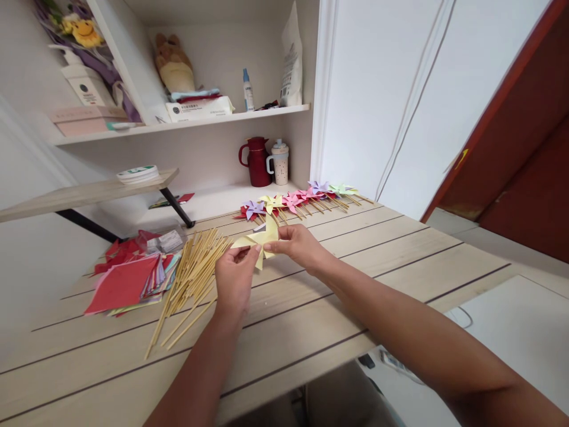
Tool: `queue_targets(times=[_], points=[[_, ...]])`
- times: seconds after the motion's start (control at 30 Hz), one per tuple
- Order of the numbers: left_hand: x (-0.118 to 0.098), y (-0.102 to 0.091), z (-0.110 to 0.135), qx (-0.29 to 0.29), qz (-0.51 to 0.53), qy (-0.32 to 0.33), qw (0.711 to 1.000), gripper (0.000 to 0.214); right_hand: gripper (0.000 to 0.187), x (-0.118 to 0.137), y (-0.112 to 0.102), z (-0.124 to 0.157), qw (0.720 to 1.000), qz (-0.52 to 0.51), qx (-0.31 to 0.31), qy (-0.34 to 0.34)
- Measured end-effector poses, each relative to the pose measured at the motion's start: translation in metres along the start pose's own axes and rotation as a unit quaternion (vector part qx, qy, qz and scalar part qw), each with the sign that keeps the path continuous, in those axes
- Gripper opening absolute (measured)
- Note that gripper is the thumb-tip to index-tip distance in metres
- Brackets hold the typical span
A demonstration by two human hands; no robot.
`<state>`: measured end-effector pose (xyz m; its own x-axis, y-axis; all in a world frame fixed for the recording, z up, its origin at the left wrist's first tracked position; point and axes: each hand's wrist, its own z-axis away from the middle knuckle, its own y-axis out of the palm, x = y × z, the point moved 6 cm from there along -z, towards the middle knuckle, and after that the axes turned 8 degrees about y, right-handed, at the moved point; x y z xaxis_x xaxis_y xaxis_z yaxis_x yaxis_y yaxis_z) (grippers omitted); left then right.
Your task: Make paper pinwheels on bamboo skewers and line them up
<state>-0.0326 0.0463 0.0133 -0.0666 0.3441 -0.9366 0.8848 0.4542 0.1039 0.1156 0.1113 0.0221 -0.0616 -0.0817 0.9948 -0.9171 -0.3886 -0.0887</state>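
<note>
Pinching the paper close to its centre, the left hand [233, 279] has its thumb and forefinger closed on a pale yellow pinwheel [263, 237], held above the table [368, 243]. The right hand [300, 244] clamps the same piece from the other side, thumb against fingertips, and the two thumbs are close together. Just beside the left hand lie loose wooden sticks [195, 267], then a stack of coloured paper [127, 281]. Behind the stack is a clear plastic packet [166, 240] with white pieces; whether they are inside or on top, I cannot tell. Beyond the hands, a row of stick-mounted pinwheels [293, 200] lies on the table. In the cabinet [309, 77], the upper middle compartment holds a plush toy [173, 62], a spray bottle [248, 92] and a white bag [292, 65]. Below stand a dark red jug [258, 163] and a lidded cup [281, 166], their contents hidden.
</note>
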Motion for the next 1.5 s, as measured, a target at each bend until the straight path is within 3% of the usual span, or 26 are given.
queue_targets(times=[0.07, 0.17, 0.27, 0.33, 0.5, 0.9, 1.5], points=[[-0.007, -0.007, -0.003, -0.013, -0.044, 0.046, 0.998, 0.045, 0.017, 0.005, -0.005, 0.000, 0.999, 0.041, -0.022, -0.022], [-0.028, -0.017, -0.006, -0.050, -0.158, 0.184, 0.969, 0.069, 0.016, 0.019, -0.014, 0.003, 0.979, 0.154, -0.089, -0.102], [-0.042, -0.014, -0.001, -0.041, -0.283, 0.301, 0.910, 0.063, 0.020, 0.030, -0.017, 0.006, 0.948, 0.236, -0.119, -0.176], [-0.043, -0.007, 0.002, -0.020, -0.345, 0.330, 0.878, 0.053, 0.018, 0.033, -0.015, 0.007, 0.933, 0.267, -0.117, -0.210], [-0.036, 0.005, 0.007, 0.016, -0.393, 0.341, 0.854, 0.043, 0.016, 0.033, -0.008, 0.008, 0.907, 0.317, -0.117, -0.250], [-0.033, 0.003, 0.005, 0.018, -0.373, 0.348, 0.860, 0.009, 0.011, 0.030, -0.002, 0.009, 0.913, 0.314, -0.078, -0.248], [-0.032, 0.005, 0.002, 0.032, -0.337, 0.352, 0.873, 0.006, 0.009, 0.028, 0.001, 0.008, 0.915, 0.314, -0.067, -0.245]])
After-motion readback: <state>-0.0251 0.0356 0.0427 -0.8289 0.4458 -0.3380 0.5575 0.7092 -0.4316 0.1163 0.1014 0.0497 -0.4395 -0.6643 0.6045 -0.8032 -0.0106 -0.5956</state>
